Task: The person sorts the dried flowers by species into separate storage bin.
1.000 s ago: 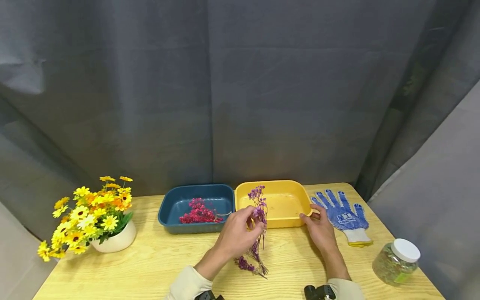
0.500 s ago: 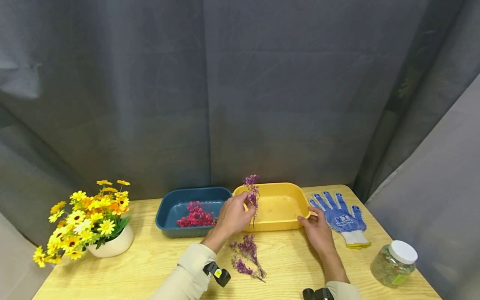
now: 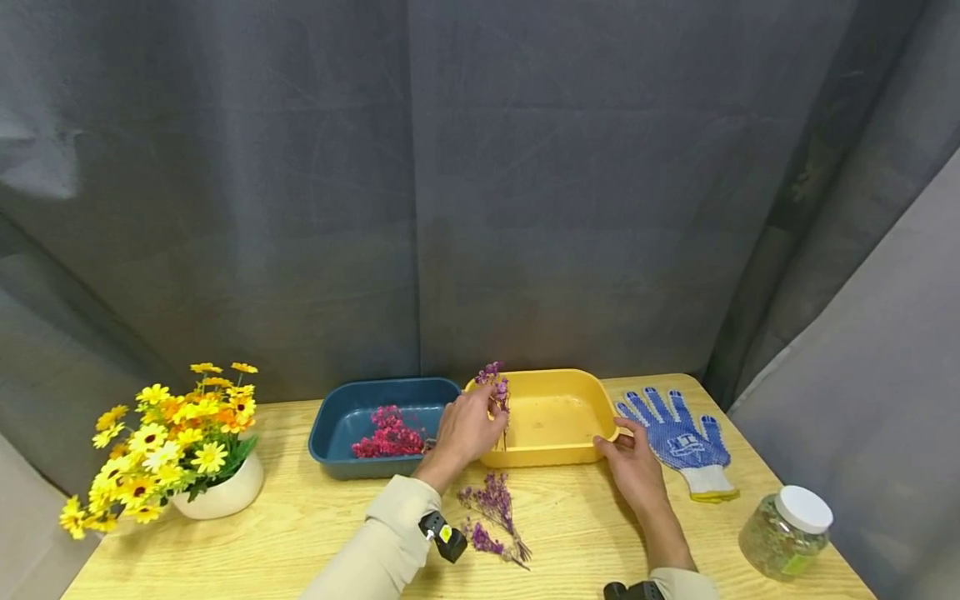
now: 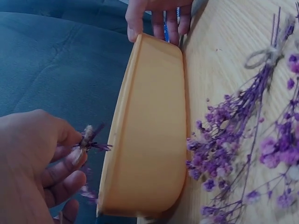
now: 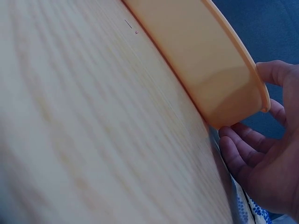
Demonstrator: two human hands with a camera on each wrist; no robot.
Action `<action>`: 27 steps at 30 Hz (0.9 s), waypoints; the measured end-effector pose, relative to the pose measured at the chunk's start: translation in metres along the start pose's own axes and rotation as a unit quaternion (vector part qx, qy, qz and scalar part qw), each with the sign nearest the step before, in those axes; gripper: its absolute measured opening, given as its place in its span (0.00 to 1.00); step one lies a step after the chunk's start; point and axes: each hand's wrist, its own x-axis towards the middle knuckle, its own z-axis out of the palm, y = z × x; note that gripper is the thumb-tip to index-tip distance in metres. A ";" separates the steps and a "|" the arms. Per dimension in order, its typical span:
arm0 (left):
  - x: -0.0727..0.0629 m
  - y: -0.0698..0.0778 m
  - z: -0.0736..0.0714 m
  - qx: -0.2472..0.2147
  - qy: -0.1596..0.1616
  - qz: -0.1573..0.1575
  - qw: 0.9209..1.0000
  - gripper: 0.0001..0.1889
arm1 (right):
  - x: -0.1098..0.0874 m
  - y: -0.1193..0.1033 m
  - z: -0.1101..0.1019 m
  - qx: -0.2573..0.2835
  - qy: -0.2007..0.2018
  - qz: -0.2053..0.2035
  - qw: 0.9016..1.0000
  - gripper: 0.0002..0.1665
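Note:
My left hand pinches a small bunch of purple dried flowers over the left end of the yellow tray. In the left wrist view its tied stem end sticks out between thumb and fingers, beside the tray's rim. At the tray's right front corner my right hand holds the rim, thumb on the edge and fingers around the outer wall. Two more purple bunches, a fuller one and a smaller one, lie on the table in front; twine binds the fuller one.
Left of the yellow tray stands a blue tray with pink dried flowers. A pot of yellow flowers is at far left. On the right lie a blue-dotted glove and a white-lidded jar. A dark curtain hangs behind.
My left hand has carried the purple bunch up off the table area, leftward and then lower over the yellow tray. My right hand keeps its hold on the rim.

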 end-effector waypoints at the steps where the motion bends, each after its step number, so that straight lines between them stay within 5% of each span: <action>1: -0.001 -0.001 0.001 0.002 0.002 0.000 1.000 0.08 | 0.000 0.000 0.000 0.001 -0.002 -0.001 1.000 0.39; 12: -0.017 0.000 -0.005 -0.030 0.018 0.023 0.999 0.17 | -0.001 0.000 0.000 -0.002 -0.003 0.003 1.000 0.40; 27: -0.059 0.004 -0.013 -0.083 0.033 0.072 0.993 0.15 | -0.001 0.000 -0.001 -0.013 -0.011 0.005 1.000 0.42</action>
